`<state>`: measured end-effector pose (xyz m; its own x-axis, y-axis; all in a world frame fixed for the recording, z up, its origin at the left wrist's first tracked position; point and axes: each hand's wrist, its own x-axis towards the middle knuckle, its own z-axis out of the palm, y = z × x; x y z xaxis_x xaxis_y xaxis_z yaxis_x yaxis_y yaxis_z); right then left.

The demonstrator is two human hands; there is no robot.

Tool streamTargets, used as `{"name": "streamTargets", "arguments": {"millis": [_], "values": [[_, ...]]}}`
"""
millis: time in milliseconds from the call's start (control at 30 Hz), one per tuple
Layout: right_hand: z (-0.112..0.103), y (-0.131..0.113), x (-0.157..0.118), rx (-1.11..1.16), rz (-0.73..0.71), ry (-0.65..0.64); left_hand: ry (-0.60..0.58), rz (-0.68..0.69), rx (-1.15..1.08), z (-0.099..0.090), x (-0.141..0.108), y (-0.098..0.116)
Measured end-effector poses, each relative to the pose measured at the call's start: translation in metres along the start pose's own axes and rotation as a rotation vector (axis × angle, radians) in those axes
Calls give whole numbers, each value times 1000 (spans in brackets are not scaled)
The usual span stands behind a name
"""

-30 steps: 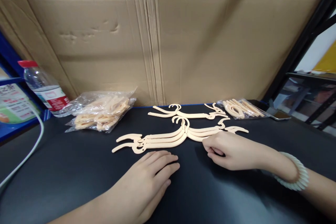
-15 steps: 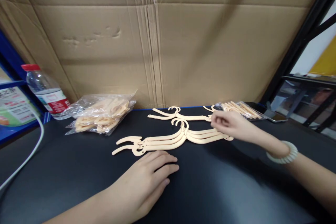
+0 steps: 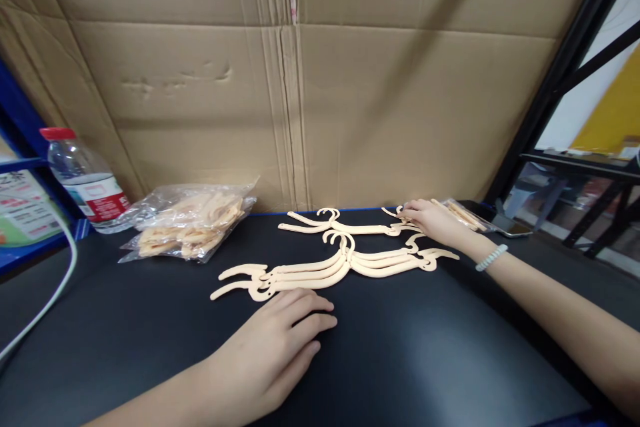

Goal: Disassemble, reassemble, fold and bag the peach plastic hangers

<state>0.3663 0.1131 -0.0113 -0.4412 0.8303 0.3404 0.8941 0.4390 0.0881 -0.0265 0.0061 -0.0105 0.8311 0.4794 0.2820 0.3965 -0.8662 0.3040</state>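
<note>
Beige folding clothes hangers (image 3: pixel 310 273) lie stacked in the middle of the black table, hooks pointing away from me. Just in front of their left half my left hand (image 3: pixel 285 340) rests on the table, fingers spread and holding nothing. Behind the stack is another beige hanger (image 3: pixel 363 229), its left arm split in two prongs. My right hand (image 3: pixel 430 219), with a pale bead bracelet on the wrist, reaches to the right end of that rear hanger. Its fingertips are bent down around a beige piece there, and what they grip is mostly hidden.
A clear bag of beige hanger parts (image 3: pixel 195 223) lies at the back left, beside a red-capped bottle (image 3: pixel 90 180). A second bag (image 3: pixel 465 213) and a phone-like flat object (image 3: pixel 510 227) are back right. Cardboard (image 3: pixel 200 93) stands behind; a white cable (image 3: pixel 67 280) runs left.
My right hand has moved back from above the front stack to the rear hanger's right end, uncovering the stack's right tips. My left hand stays in place. The view has shifted slightly.
</note>
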Motion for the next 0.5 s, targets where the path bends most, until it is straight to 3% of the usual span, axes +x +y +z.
{"name": "streamTargets", "arguments": {"millis": [300, 500], "values": [[13, 3, 5, -51, -54, 20, -62, 13, 6, -3, 3, -2], [12, 2, 4, -30, -55, 167, -51, 5, -18, -2, 3, -2]]}}
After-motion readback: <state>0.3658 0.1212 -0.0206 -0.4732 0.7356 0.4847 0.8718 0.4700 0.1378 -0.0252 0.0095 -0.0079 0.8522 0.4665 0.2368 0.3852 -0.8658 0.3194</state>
